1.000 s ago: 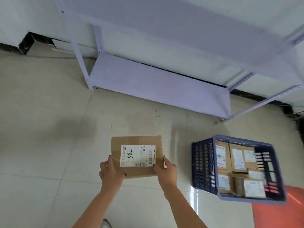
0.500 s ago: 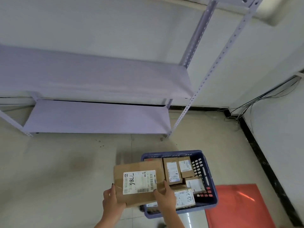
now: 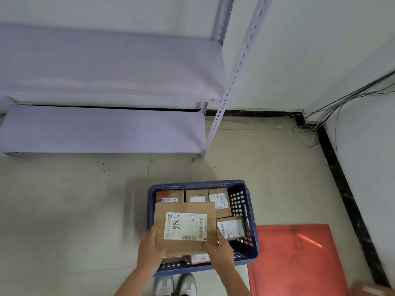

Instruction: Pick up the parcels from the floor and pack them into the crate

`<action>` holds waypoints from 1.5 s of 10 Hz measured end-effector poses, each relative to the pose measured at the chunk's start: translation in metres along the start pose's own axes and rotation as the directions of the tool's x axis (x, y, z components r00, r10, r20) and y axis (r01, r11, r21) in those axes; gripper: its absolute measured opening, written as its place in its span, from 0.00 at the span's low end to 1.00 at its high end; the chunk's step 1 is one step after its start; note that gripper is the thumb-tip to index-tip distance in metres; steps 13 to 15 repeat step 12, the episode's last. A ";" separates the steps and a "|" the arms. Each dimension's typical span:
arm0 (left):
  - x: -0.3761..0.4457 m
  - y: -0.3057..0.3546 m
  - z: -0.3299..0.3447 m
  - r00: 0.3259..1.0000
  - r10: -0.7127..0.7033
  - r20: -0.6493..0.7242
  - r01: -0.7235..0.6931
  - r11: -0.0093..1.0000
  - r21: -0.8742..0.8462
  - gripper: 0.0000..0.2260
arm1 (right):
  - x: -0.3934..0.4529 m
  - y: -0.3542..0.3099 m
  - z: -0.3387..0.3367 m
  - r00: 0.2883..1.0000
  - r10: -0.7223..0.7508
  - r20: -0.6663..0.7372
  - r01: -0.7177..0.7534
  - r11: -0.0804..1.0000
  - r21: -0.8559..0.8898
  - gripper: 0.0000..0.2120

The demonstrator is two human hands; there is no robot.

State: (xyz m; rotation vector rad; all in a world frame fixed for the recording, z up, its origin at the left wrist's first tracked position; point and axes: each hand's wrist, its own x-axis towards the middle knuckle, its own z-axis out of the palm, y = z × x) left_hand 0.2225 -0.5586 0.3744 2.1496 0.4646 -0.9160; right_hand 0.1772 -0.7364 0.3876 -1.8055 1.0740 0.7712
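Gripping flat cardboard parcel (image 3: 184, 228), both hands, over slotted plastic crate (image 3: 248, 212)

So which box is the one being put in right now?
Find the blue crate on the floor in front of the shelves. Over it, the left hand and right hand hold a brown box. It is the biggest one, its white label handwritten in black.

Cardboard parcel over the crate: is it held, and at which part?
Yes. Both hands hold the cardboard parcel at its near corners: left hand at the left one, right hand at the right, above the blue crate.
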 end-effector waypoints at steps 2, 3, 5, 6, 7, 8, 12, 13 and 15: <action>0.086 -0.017 0.036 0.999 0.044 -0.023 -0.045 0.999 -0.026 0.20 | 0.099 0.002 0.022 1.000 -0.002 0.011 0.002 1.000 0.001 0.35; 0.128 -0.040 0.053 0.998 0.057 -0.020 -0.058 0.997 -0.058 0.23 | 0.146 0.005 0.043 1.000 0.001 0.022 -0.001 1.000 0.008 0.34; 0.190 -0.082 0.081 0.994 0.105 -0.028 -0.104 0.994 0.039 0.36 | 0.213 0.015 0.079 0.997 0.019 0.080 -0.024 0.997 0.073 0.35; 0.200 -0.094 0.085 0.986 0.163 0.031 -0.165 0.973 0.163 0.39 | 0.234 0.016 0.090 0.994 0.024 0.107 -0.030 0.998 0.050 0.35; 0.200 -0.100 0.094 0.988 0.152 0.041 -0.157 0.967 0.199 0.41 | 0.239 0.017 0.095 0.994 0.014 0.108 -0.023 0.996 0.086 0.32; 0.200 -0.099 0.101 0.991 0.134 0.012 -0.133 0.967 0.218 0.42 | 0.238 0.020 0.096 0.994 0.005 0.108 -0.019 0.991 0.130 0.33; 0.187 -0.065 0.082 0.979 0.183 -0.087 -0.126 0.887 0.444 0.25 | 0.220 0.010 0.077 0.984 -0.021 0.175 0.043 0.991 -0.125 0.36; 0.187 -0.065 0.082 0.979 0.183 -0.087 -0.126 0.887 0.444 0.25 | 0.220 0.010 0.077 0.984 -0.021 0.175 0.043 0.991 -0.125 0.36; 0.187 -0.065 0.082 0.979 0.183 -0.087 -0.126 0.887 0.444 0.25 | 0.220 0.010 0.077 0.984 -0.021 0.175 0.043 0.991 -0.125 0.36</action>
